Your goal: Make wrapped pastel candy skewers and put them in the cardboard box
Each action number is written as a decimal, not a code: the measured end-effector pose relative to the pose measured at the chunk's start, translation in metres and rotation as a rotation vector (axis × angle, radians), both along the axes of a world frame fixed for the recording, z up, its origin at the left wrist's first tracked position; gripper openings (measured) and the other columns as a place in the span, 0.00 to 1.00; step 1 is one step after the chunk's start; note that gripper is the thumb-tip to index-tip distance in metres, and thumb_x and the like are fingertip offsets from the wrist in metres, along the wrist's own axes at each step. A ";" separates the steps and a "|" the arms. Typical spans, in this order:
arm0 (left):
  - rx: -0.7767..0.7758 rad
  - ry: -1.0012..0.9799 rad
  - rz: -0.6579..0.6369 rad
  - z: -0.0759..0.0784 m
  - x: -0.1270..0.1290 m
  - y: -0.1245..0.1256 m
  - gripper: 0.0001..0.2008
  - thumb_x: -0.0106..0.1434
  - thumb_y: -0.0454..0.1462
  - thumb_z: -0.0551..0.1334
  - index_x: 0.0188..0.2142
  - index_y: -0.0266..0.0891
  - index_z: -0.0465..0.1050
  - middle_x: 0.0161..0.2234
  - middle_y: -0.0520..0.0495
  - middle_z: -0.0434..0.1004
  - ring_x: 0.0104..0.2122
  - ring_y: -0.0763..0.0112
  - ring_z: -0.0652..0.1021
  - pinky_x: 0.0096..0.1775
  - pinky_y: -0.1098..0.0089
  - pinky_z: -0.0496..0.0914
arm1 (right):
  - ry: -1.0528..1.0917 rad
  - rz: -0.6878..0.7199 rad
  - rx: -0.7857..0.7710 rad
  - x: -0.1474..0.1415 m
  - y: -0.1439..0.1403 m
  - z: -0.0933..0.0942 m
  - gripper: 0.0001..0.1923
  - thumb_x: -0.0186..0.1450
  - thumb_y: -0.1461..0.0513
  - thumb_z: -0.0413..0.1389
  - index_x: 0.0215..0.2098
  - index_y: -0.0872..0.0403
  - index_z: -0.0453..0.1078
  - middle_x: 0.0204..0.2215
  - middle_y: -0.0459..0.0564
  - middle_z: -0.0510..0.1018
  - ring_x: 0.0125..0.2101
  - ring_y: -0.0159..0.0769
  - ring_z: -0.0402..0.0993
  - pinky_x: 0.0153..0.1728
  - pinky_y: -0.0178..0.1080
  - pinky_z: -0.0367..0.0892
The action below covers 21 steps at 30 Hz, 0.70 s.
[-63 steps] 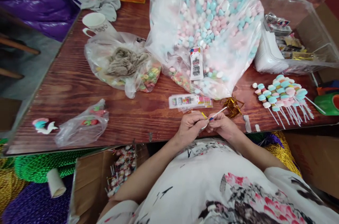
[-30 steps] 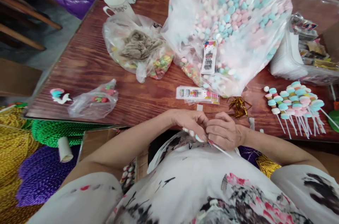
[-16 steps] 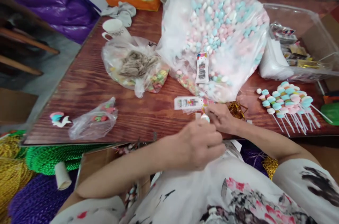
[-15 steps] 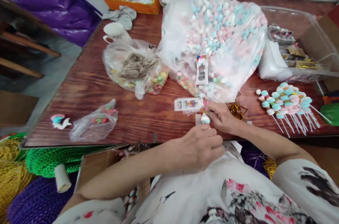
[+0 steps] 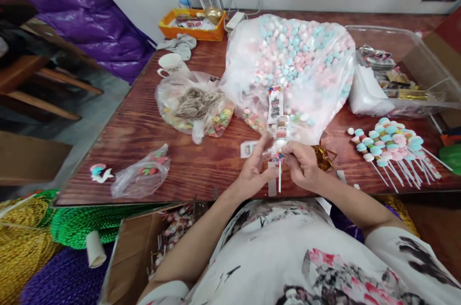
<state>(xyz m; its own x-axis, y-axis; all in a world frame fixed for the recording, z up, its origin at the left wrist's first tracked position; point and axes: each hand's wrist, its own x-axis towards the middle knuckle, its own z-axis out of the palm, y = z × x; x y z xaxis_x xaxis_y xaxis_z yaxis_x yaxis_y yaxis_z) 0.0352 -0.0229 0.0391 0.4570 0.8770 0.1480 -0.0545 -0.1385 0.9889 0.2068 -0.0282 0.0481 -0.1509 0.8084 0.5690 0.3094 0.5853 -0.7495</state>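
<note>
A candy skewer point(image 5: 281, 133) in a clear printed wrapper points away from me, its white stick toward the table's front edge. My right hand point(image 5: 302, 164) is closed, thumb and fingers pinching the wrapper's gathered lower end near the stick. On the other side my left hand point(image 5: 252, 170) has its thumb and forefinger spread apart, close against the wrapper; whether they touch it is hard to tell. A printed wrapper point(image 5: 248, 150) lies left of that hand, partly hidden. Another printed wrapper point(image 5: 275, 104) lies on the big bag of marshmallows point(image 5: 298, 50).
Several marshmallow skewers point(image 5: 391, 139) are piled at the right. Behind them stands a clear plastic bin point(image 5: 406, 36). A bag of gummy candy point(image 5: 194, 105), a small bag point(image 5: 142, 175) and a mug point(image 5: 172, 63) lie leftward. Gold ties point(image 5: 325, 157) sit beside my right hand.
My left hand has come off its closed grip, moved up and left, and spread its fingers. The candy skewer now shows fully, stick toward me. My view has tilted up.
</note>
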 end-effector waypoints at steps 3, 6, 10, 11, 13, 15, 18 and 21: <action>-0.347 -0.220 -0.183 -0.008 -0.009 0.000 0.40 0.58 0.44 0.69 0.67 0.47 0.55 0.59 0.39 0.70 0.56 0.57 0.73 0.56 0.60 0.67 | 0.087 0.010 0.027 -0.005 -0.007 0.002 0.08 0.67 0.67 0.49 0.30 0.52 0.61 0.22 0.42 0.64 0.23 0.29 0.60 0.26 0.34 0.58; -0.558 -0.400 -0.193 -0.007 -0.021 0.006 0.33 0.59 0.46 0.68 0.62 0.43 0.65 0.52 0.40 0.75 0.48 0.60 0.77 0.48 0.62 0.72 | 0.097 0.046 0.057 -0.010 -0.013 -0.009 0.07 0.67 0.67 0.49 0.31 0.52 0.62 0.23 0.43 0.65 0.23 0.30 0.62 0.27 0.34 0.59; -0.633 -0.469 -0.071 -0.002 -0.026 0.011 0.28 0.56 0.42 0.70 0.56 0.40 0.71 0.46 0.42 0.79 0.39 0.66 0.79 0.39 0.69 0.74 | -0.152 0.167 0.303 -0.013 -0.020 -0.028 0.07 0.64 0.70 0.48 0.34 0.53 0.63 0.25 0.48 0.71 0.27 0.35 0.65 0.30 0.39 0.61; -0.616 -0.461 -0.033 0.000 -0.024 0.010 0.28 0.54 0.39 0.71 0.54 0.40 0.73 0.45 0.43 0.80 0.38 0.68 0.79 0.39 0.69 0.73 | -0.205 0.168 0.328 -0.014 -0.022 -0.032 0.07 0.63 0.70 0.47 0.34 0.53 0.63 0.25 0.49 0.72 0.27 0.36 0.65 0.31 0.40 0.61; -0.563 -0.446 0.017 0.005 -0.022 0.008 0.25 0.51 0.37 0.73 0.50 0.41 0.76 0.41 0.46 0.81 0.37 0.68 0.79 0.41 0.69 0.73 | -0.229 0.142 0.284 -0.016 -0.024 -0.038 0.07 0.64 0.69 0.47 0.34 0.53 0.64 0.25 0.49 0.72 0.27 0.36 0.65 0.31 0.39 0.62; -0.499 -0.439 -0.011 0.010 -0.023 0.006 0.21 0.52 0.46 0.73 0.43 0.39 0.80 0.36 0.46 0.82 0.36 0.65 0.79 0.41 0.65 0.73 | -0.165 0.107 0.160 -0.018 -0.026 -0.042 0.07 0.65 0.69 0.47 0.33 0.53 0.64 0.24 0.47 0.71 0.26 0.34 0.65 0.30 0.38 0.62; -0.416 -0.408 -0.111 0.012 -0.032 0.002 0.37 0.55 0.68 0.54 0.27 0.37 0.81 0.30 0.39 0.81 0.38 0.55 0.79 0.44 0.55 0.72 | -0.065 0.082 -0.040 -0.020 -0.026 -0.044 0.07 0.66 0.68 0.48 0.31 0.53 0.64 0.22 0.44 0.69 0.23 0.31 0.64 0.27 0.34 0.60; -0.390 -0.319 -0.007 0.005 -0.042 -0.006 0.34 0.58 0.65 0.55 0.32 0.38 0.82 0.38 0.38 0.82 0.47 0.52 0.76 0.49 0.54 0.70 | -0.037 0.033 -0.109 -0.024 -0.026 -0.044 0.08 0.67 0.67 0.48 0.30 0.53 0.64 0.21 0.43 0.68 0.22 0.29 0.63 0.26 0.33 0.59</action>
<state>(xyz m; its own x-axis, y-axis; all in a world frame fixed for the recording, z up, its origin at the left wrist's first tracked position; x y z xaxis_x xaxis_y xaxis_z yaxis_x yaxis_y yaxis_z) -0.0063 -0.0288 0.0446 0.4489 0.8918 -0.0566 -0.3621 0.2394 0.9009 0.1832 -0.0539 0.0045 -0.1979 0.8594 0.4715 0.3197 0.5113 -0.7977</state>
